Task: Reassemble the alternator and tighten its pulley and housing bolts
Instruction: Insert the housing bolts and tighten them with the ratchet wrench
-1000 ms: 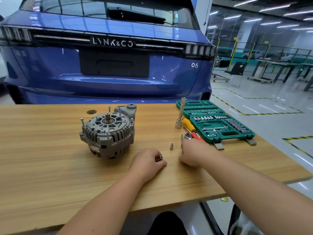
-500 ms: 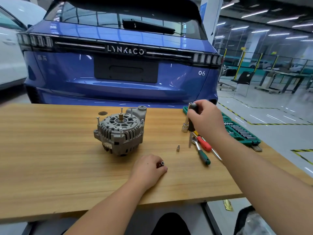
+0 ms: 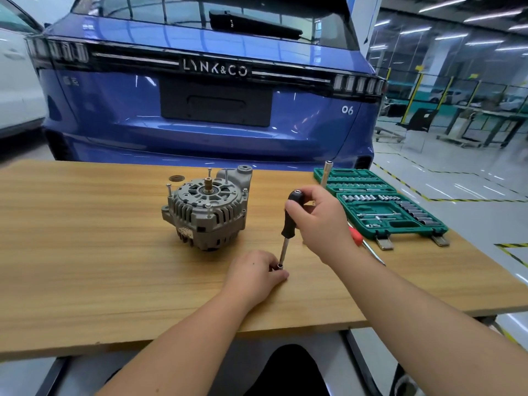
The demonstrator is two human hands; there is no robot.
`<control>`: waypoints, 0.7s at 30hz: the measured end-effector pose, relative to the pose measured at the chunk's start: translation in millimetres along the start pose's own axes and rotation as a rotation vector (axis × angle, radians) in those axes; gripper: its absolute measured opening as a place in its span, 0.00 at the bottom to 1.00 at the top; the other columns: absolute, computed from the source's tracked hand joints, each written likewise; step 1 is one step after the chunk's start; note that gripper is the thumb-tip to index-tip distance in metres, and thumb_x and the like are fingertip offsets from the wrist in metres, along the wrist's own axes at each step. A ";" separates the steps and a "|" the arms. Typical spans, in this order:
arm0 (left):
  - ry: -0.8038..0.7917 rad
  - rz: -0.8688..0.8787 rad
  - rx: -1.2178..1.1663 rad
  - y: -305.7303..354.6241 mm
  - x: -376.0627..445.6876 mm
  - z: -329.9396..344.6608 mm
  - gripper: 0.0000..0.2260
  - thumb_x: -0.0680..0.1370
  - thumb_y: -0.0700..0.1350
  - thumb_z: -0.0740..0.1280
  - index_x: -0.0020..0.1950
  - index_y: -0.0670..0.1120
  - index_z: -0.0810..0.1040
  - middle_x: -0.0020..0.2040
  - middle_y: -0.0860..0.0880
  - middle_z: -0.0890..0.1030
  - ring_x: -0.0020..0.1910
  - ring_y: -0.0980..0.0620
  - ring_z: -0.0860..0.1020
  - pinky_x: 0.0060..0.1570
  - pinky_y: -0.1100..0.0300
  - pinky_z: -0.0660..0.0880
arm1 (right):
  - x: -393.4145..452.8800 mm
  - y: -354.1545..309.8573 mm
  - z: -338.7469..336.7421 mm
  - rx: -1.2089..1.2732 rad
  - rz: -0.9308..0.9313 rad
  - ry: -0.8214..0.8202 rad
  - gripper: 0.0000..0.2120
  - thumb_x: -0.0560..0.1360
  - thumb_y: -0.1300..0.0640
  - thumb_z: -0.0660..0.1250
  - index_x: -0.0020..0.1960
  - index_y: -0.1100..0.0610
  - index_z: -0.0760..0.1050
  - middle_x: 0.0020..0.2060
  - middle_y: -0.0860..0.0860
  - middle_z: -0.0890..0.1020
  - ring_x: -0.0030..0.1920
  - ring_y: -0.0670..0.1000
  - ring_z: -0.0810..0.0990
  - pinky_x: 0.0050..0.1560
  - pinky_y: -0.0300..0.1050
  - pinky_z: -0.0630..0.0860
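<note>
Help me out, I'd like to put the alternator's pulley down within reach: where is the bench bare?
Bare wood lies left of the alternator out to the table's left edge, and along the near edge before both forearms. Crowded: the right side, with the green socket case, red screwdriver, and the gap where the left hand and right hand join socket and driver.

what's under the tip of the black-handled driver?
A small socket, pinched upright on the table by the left hand. The driver, held by the right hand, meets its top. Fingers cover the socket's lower part.
</note>
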State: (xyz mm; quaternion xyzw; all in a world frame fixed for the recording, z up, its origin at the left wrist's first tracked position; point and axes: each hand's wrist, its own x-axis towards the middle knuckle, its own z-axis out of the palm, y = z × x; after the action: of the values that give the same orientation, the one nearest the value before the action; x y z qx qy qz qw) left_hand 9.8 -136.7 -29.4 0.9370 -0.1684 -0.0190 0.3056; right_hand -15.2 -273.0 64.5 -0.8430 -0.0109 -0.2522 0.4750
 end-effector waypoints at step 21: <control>-0.006 0.003 -0.006 -2.6 1.3 1.8 0.08 0.78 0.60 0.71 0.46 0.57 0.81 0.41 0.57 0.79 0.47 0.51 0.78 0.46 0.53 0.72 | -6.4 -11.2 -5.6 -0.101 -0.142 -0.010 0.08 0.76 0.53 0.73 0.54 0.49 0.76 0.44 0.42 0.80 0.49 0.46 0.82 0.50 0.50 0.83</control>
State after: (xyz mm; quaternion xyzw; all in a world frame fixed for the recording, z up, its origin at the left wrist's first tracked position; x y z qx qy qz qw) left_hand 11.6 -136.2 -32.3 0.9357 -0.1707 -0.0217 0.3080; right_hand -25.9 -269.9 73.0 -0.8642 -0.0604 -0.2812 0.4128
